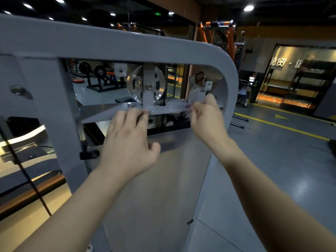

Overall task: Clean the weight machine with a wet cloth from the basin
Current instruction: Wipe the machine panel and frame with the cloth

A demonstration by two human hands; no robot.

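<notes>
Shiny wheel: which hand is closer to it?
Left. The left hand reaches up just below the wheel; the right hand is farther off, lower and to the wheel's right.

Weight machine [127, 44] frame is cut off at the left and bottom edges. Right hand [207, 115] fingertips [190, 106] are blurred at the plate [163, 109]; the grip cannot be told. Left hand [127, 142] fingertips are partly hidden at the plate's near edge; the hold is unresolved. Far-right wall sign [278, 62] is partly cropped and unreadable.
</notes>
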